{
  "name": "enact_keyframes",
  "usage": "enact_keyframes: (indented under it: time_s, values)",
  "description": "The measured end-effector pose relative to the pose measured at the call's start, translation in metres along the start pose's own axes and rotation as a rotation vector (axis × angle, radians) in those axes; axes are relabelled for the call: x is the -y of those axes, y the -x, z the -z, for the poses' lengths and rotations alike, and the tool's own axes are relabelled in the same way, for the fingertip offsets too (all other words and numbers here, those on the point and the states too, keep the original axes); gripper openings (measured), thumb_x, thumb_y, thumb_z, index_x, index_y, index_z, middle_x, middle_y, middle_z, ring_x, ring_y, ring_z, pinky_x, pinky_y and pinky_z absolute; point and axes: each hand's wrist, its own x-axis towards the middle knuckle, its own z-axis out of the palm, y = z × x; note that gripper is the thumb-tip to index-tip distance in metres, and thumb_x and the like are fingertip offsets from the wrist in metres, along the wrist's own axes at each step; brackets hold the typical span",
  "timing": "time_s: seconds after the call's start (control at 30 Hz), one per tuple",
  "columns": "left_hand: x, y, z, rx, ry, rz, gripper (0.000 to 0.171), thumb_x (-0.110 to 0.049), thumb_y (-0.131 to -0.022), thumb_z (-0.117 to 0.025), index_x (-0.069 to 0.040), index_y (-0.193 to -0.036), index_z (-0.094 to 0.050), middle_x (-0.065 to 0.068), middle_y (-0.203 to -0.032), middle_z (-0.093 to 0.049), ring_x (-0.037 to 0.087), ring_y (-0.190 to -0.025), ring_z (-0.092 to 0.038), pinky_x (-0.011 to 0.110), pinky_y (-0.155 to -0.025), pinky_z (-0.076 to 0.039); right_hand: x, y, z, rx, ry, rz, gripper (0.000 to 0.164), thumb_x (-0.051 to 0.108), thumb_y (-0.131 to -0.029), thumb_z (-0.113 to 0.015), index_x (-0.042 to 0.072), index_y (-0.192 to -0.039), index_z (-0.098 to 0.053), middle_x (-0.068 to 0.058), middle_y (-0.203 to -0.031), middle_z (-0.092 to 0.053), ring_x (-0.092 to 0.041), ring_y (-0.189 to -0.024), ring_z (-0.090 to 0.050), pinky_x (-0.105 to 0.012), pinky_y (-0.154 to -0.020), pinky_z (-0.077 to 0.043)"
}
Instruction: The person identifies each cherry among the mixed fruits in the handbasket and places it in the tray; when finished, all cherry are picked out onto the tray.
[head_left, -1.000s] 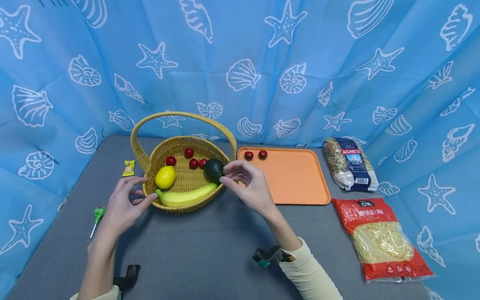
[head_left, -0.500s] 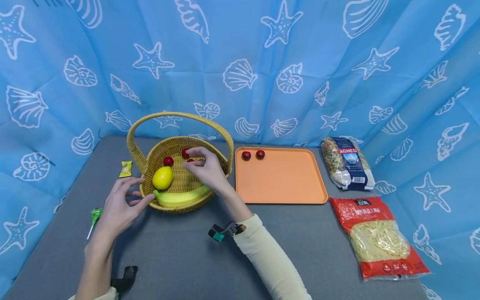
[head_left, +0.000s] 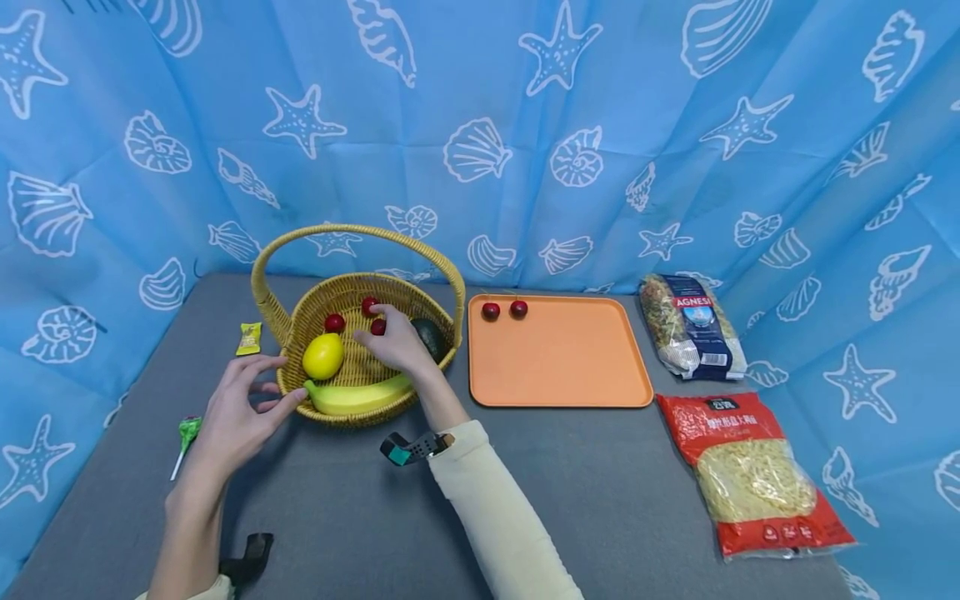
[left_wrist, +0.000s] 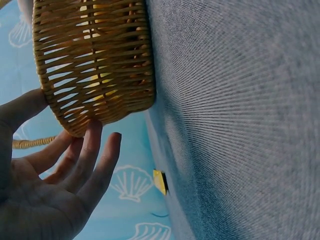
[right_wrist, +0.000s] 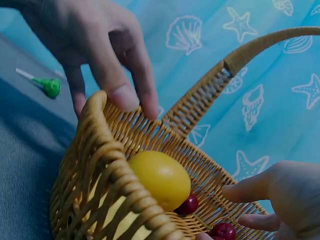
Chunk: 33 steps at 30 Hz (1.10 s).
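Note:
In the head view a wicker basket (head_left: 347, 283) with a tall handle stands at left centre. It holds a lemon (head_left: 323, 357), a banana (head_left: 363, 395), a dark green avocado (head_left: 430, 337) and several red cherries (head_left: 334, 322). My left hand (head_left: 243, 417) holds the basket's left rim between thumb and fingers, as the left wrist view also shows. Over the inside of the basket is my right hand (head_left: 401, 343), fingertips beside a cherry (head_left: 378, 327). The right wrist view shows its thumb and fingers spread apart around a cherry (right_wrist: 223, 231), partly hiding the fruit.
Right of the basket lies an orange tray (head_left: 562, 358) with two cherries (head_left: 504, 310) at its back left corner. Two pasta bags, one blue-labelled (head_left: 697, 325) and one red (head_left: 753, 475), lie further right. A yellow candy (head_left: 250, 338) and green lollipop (head_left: 189, 432) are at left.
My right hand has moved left from the avocado at the basket's right rim to the cherries inside. The left hand keeps its place at the left rim. The head view has shifted slightly.

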Motion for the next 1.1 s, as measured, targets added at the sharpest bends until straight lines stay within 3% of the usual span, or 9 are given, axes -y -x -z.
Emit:
enact_keyframes:
  time_s: [0.1,0.2,0.37,0.43,0.5,0.63,0.8,1.1]
  values:
    - [0.000,0.000,0.000,-0.001,0.001,-0.001,0.060,-0.029,-0.101,-0.080,0.001,-0.148,-0.059,0.024,-0.145,-0.048,0.042,-0.112,-0.068,0.000,-0.077,-0.052,-0.001,-0.003,-0.003,0.018,0.030,-0.017,0.058,0.022,-0.108,-0.067,0.009,-0.161,-0.048,-0.016,-0.166,-0.050,-0.034,-0.147,-0.056,-0.053,-0.121,-0.054]
    - [0.000,0.000,0.000,-0.005,0.004,-0.002,0.059,-0.029,-0.101,-0.080,0.001,-0.148,-0.059,0.024,-0.145,-0.048,0.042,-0.112,-0.068,0.001,-0.077,-0.054,-0.002,-0.006,-0.005,0.031,0.037,-0.013,0.056,0.016,-0.108,-0.066,0.007,-0.161,-0.049,-0.016,-0.166,-0.050,-0.031,-0.146,-0.057,-0.049,-0.119,-0.055]
    - [0.000,0.000,0.000,-0.011,0.010,-0.003,0.059,-0.028,-0.101,-0.080,0.001,-0.147,-0.059,0.024,-0.145,-0.048,0.042,-0.112,-0.068,-0.001,-0.077,-0.052,-0.003,-0.008,-0.007,0.045,0.054,-0.003,0.054,0.008,-0.106,-0.067,0.003,-0.158,-0.052,-0.020,-0.163,-0.050,-0.026,-0.120,-0.062,-0.034,-0.093,-0.056]
    - [0.000,0.000,-0.001,-0.013,0.009,-0.005,0.059,-0.027,-0.101,-0.080,0.002,-0.147,-0.059,0.025,-0.145,-0.049,0.042,-0.112,-0.068,-0.002,-0.077,-0.050,-0.003,-0.008,-0.008,0.043,0.066,-0.009,0.053,0.007,-0.105,-0.068,0.003,-0.156,-0.054,-0.020,-0.160,-0.053,-0.025,-0.116,-0.062,-0.032,-0.088,-0.054]
    - [-0.001,0.000,-0.001,-0.015,0.007,-0.005,0.059,-0.027,-0.101,-0.080,0.001,-0.147,-0.059,0.024,-0.145,-0.049,0.042,-0.112,-0.068,0.004,-0.078,-0.058,-0.003,-0.009,-0.009,0.040,0.082,-0.015,0.052,0.007,-0.105,-0.069,0.004,-0.155,-0.056,-0.019,-0.159,-0.056,-0.024,-0.119,-0.064,-0.032,-0.091,-0.056]
    - [-0.001,0.001,-0.001,-0.019,0.002,-0.004,0.059,-0.027,-0.101,-0.080,0.001,-0.148,-0.059,0.024,-0.146,-0.048,0.042,-0.112,-0.068,0.027,-0.082,-0.070,-0.002,-0.010,-0.009,0.043,0.124,-0.012,0.051,0.007,-0.105,-0.069,0.006,-0.154,-0.058,-0.016,-0.155,-0.061,-0.029,-0.138,-0.062,-0.042,-0.109,-0.059]
    - [-0.001,0.001,-0.002,-0.017,0.005,-0.003,0.059,-0.026,-0.101,-0.080,0.001,-0.148,-0.058,0.025,-0.146,-0.048,0.042,-0.112,-0.068,0.042,-0.085,-0.070,-0.001,-0.016,-0.009,0.091,0.131,-0.015,0.051,0.007,-0.105,-0.069,0.006,-0.154,-0.058,-0.016,-0.156,-0.060,-0.031,-0.143,-0.059,-0.044,-0.117,-0.057]
    - [-0.001,0.001,-0.002,-0.016,0.007,0.002,0.059,-0.027,-0.101,-0.080,0.001,-0.148,-0.058,0.025,-0.146,-0.047,0.043,-0.113,-0.068,0.043,-0.086,-0.070,-0.002,-0.024,-0.013,0.089,0.102,-0.016,0.042,-0.003,-0.100,-0.069,0.003,-0.142,-0.067,-0.019,-0.136,-0.069,-0.022,-0.105,-0.062,-0.027,-0.084,-0.054]
